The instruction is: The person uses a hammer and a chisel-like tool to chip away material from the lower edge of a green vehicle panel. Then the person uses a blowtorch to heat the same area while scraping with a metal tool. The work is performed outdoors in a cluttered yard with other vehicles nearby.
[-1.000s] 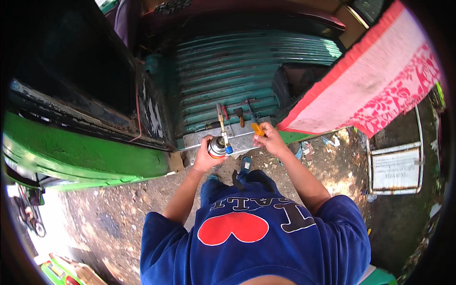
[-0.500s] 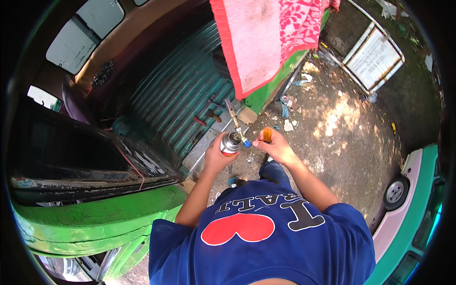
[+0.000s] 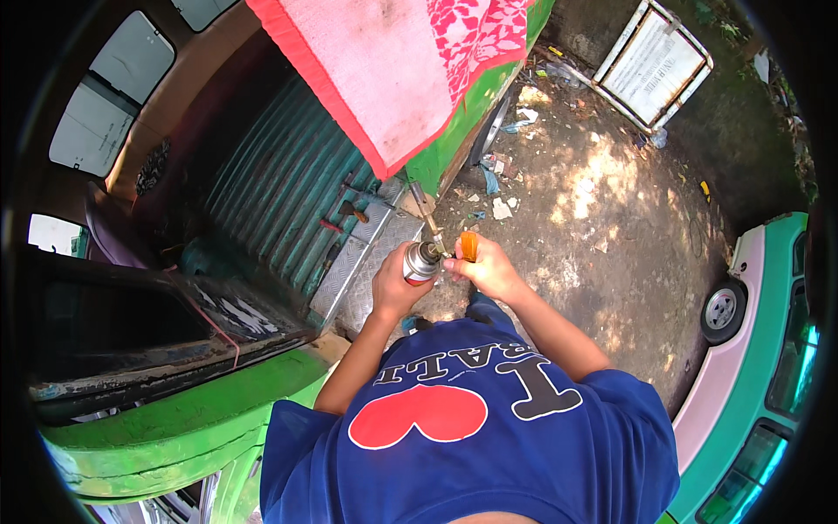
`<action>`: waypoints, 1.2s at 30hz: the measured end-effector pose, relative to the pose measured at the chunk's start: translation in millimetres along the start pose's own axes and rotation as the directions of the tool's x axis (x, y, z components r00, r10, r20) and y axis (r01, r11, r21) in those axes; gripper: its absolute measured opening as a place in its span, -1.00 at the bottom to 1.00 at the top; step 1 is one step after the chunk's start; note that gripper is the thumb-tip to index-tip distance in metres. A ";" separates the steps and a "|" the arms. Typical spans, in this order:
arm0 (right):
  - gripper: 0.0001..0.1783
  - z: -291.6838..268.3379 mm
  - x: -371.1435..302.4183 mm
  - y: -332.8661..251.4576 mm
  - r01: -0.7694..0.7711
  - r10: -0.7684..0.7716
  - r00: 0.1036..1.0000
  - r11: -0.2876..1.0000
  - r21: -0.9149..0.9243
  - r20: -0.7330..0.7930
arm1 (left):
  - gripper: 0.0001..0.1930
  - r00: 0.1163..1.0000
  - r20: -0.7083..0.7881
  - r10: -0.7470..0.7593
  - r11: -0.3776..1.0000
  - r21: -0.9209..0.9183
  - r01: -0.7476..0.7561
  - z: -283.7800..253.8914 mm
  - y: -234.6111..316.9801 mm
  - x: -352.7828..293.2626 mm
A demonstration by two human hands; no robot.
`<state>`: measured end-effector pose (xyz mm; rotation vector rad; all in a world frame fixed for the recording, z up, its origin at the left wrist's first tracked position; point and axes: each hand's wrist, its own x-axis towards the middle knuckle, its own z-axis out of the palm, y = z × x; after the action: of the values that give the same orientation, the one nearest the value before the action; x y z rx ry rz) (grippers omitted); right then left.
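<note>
My left hand (image 3: 391, 286) is closed around a gas canister (image 3: 421, 262) with a silver top. A blowtorch head (image 3: 425, 210) is fixed on it, its metal tube pointing away from me toward the van's step. My right hand (image 3: 494, 274) holds a see-through orange lighter (image 3: 470, 246) upright against its fingers. Its thumb and fingertip pinch at the torch's knob, right beside the canister top, and cover the knob almost wholly. No flame can be made out at the tube's end.
Ahead to the left lies a van's ribbed green floor (image 3: 271, 175), with hammers (image 3: 353, 211) near its metal step (image 3: 358, 262). A pink towel (image 3: 375, 79) hangs ahead. Litter (image 3: 502, 208) dots the ground. A framed sign (image 3: 653, 68) and a green-and-pink vehicle (image 3: 742, 323) stand to the right.
My right thumb and fingers have closed over the torch's blue knob, which showed before. The whole view has shifted, so the towel and van sit farther left.
</note>
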<state>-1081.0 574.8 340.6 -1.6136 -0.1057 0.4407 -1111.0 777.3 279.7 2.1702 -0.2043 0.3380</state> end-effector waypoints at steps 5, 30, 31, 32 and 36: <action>-0.73 -1.4 6.2 4.2 -0.081 0.058 0.993 0.968 0.236 0.103 | -0.19 0.999 0.009 -0.052 0.998 0.039 0.052 -0.1 -5.0 -1.0; -0.75 -7.5 9.3 47.8 -0.179 0.129 0.982 0.870 0.459 0.137 | -0.22 0.983 0.141 -0.115 0.993 -0.012 0.118 10.0 -23.7 -3.7; -0.75 -6.5 6.9 47.7 -0.156 0.118 0.987 0.876 0.456 0.112 | -0.21 0.983 0.143 -0.115 0.993 -0.016 0.118 11.4 -24.1 -3.9; -0.74 -3.1 3.9 43.9 -0.133 0.105 0.991 0.881 0.455 0.087 | -0.20 0.983 0.145 -0.114 0.993 -0.018 0.118 12.0 -24.8 -4.2; -0.74 3.7 -3.1 54.5 0.028 0.000 0.997 0.935 0.353 -0.080 | -0.19 0.981 0.160 -0.110 0.994 0.004 0.111 17.8 -21.2 -5.4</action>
<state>-1095.7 571.8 287.9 -1.2713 0.0221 0.3612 -1107.4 775.2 251.8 2.1950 -0.1734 0.0999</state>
